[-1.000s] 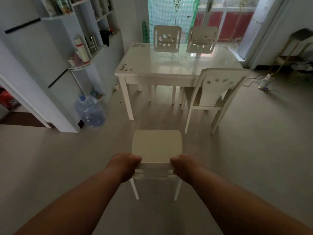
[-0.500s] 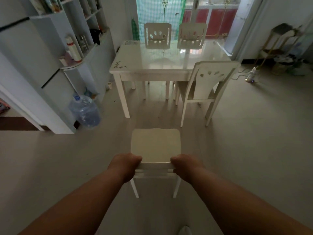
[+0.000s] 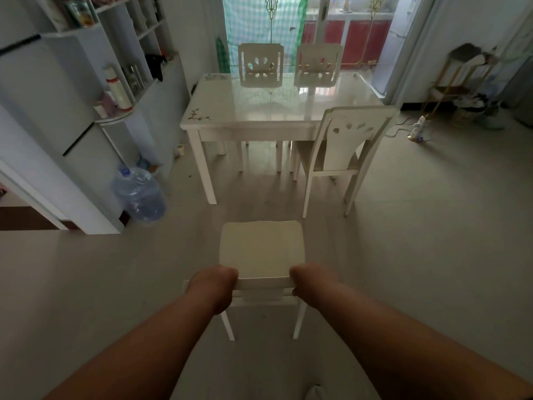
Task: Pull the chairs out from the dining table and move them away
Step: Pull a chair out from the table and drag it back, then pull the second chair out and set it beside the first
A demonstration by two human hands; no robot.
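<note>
A cream chair [image 3: 261,249] stands on the floor in front of me, well clear of the white dining table [image 3: 259,116]. My left hand [image 3: 212,285] and my right hand [image 3: 313,281] both grip the top rail of its backrest. A second chair [image 3: 343,151] sits at the table's near right side, seat tucked under. Two more chairs, one on the left [image 3: 261,63] and one on the right [image 3: 317,63], stand at the far side, only their backs showing.
A white shelf unit [image 3: 115,82] lines the left wall, with a large water bottle [image 3: 140,194] on the floor beside it. A gold-legged stand [image 3: 461,79] and a small object with a cable [image 3: 416,129] are at the right. Open floor lies left and right of me.
The held chair has come further away from the table along with me; the table and other chairs look more distant. Both hands keep their grip.
</note>
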